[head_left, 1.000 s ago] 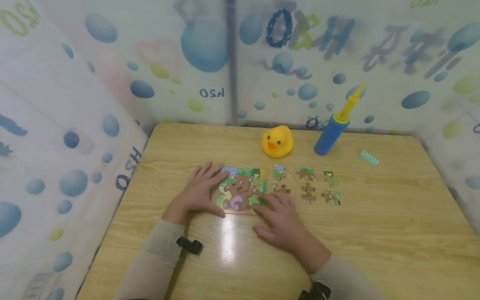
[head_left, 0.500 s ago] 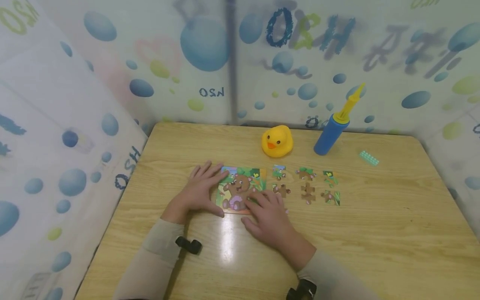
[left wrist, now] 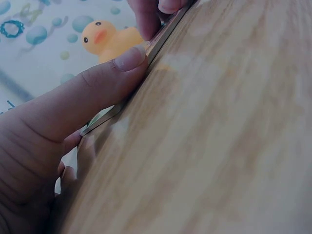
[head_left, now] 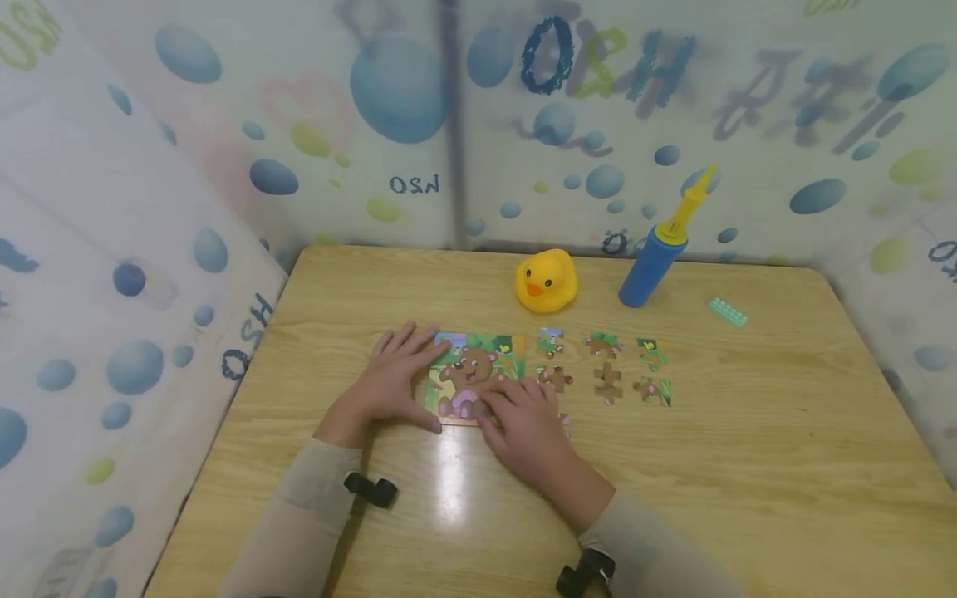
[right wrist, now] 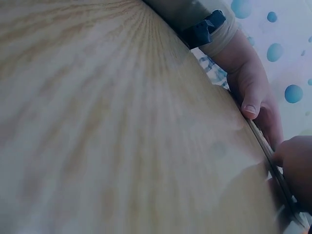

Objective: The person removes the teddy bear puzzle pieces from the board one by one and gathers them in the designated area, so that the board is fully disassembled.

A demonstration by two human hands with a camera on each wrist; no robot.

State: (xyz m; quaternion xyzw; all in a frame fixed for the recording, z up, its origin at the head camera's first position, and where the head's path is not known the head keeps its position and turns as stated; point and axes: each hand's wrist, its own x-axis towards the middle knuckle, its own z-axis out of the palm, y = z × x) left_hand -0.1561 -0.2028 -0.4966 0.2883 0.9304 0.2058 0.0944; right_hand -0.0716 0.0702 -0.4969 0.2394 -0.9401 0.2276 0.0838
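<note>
A flat rectangular jigsaw puzzle picture (head_left: 473, 365) of a brown bear lies on the wooden table in the head view. My left hand (head_left: 381, 386) spreads around its left side, fingers at the upper left and thumb near the lower edge. In the left wrist view, that thumb (left wrist: 109, 80) rests along the picture's thin edge. My right hand (head_left: 531, 428) lies over the picture's lower right part, its fingertips touching the bear. Whether a piece sits under those fingertips is hidden. Just right of the picture lie loose jigsaw pieces, among them a brown one (head_left: 555, 379).
Several other loose pieces, such as a cross-shaped one (head_left: 608, 384), lie in rows to the right. Behind stand a yellow rubber duck (head_left: 547, 281) and a blue hand pump (head_left: 652, 267) with a yellow nozzle. A mint toy brick (head_left: 728, 312) lies farther right.
My right hand has moved left from the picture's right edge onto its lower part, uncovering a pinkish piece beside the palm. My left hand keeps its place on the picture.
</note>
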